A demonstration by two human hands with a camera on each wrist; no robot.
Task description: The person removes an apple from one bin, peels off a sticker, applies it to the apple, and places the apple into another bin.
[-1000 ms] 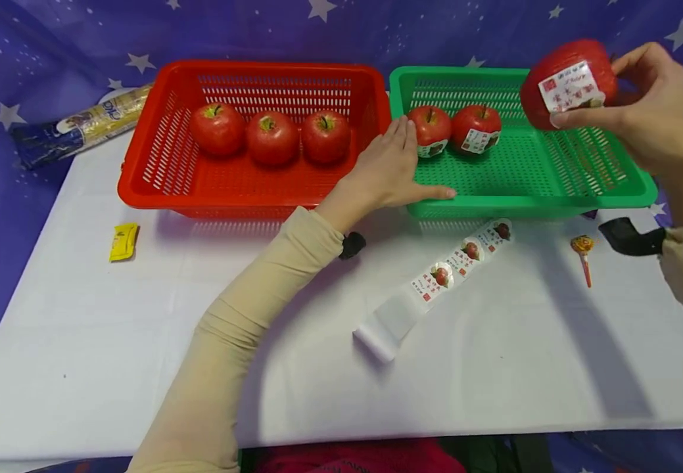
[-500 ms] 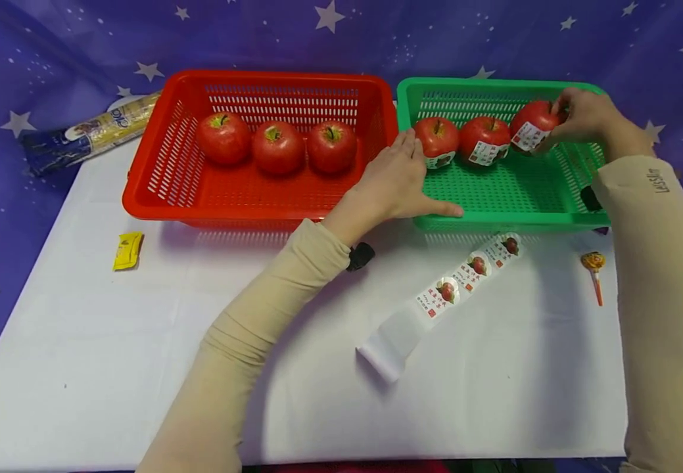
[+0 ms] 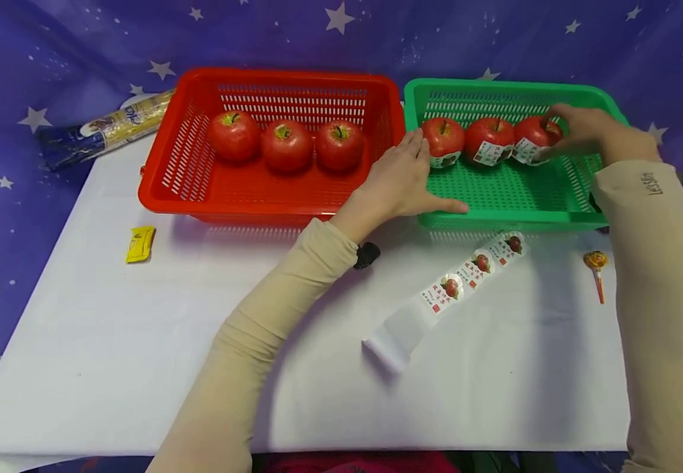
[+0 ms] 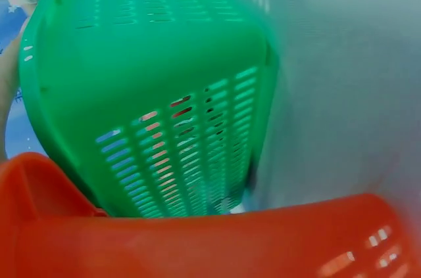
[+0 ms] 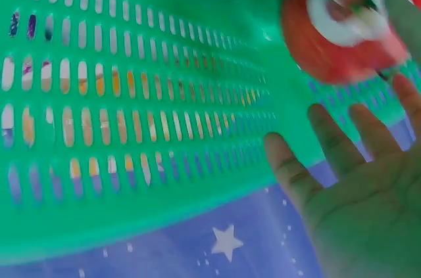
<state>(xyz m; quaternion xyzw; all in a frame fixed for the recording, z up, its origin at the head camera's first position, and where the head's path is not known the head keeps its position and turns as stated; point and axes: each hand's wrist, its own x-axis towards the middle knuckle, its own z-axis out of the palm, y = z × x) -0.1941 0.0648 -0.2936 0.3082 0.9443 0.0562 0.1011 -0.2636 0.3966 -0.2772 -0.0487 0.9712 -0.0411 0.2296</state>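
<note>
My right hand (image 3: 589, 135) is over the right part of the green basket (image 3: 530, 217). Its thumb and forefinger are curved round a red apple (image 3: 536, 135) bearing a white sticker, while the other fingers are spread in the right wrist view. Beside that apple sit two more stickered apples, one in the middle (image 3: 490, 139) and one at the left (image 3: 443, 139). My left hand (image 3: 400, 177) lies with straight fingers across the adjoining basket rims, its fingertips near the leftmost stickered apple and its thumb along the green front rim.
A red basket (image 3: 229, 209) on the left holds three apples (image 3: 286, 146) without visible stickers. On the white tablecloth lie a sticker strip (image 3: 450, 292), a lollipop (image 3: 597, 269) and a yellow packet (image 3: 140, 244). A long blue-and-yellow package (image 3: 107, 131) is at the back left.
My right hand has carried the stickered apple from above the basket's right end down and left, into the row beside the other two. My left hand stays at the rims.
</note>
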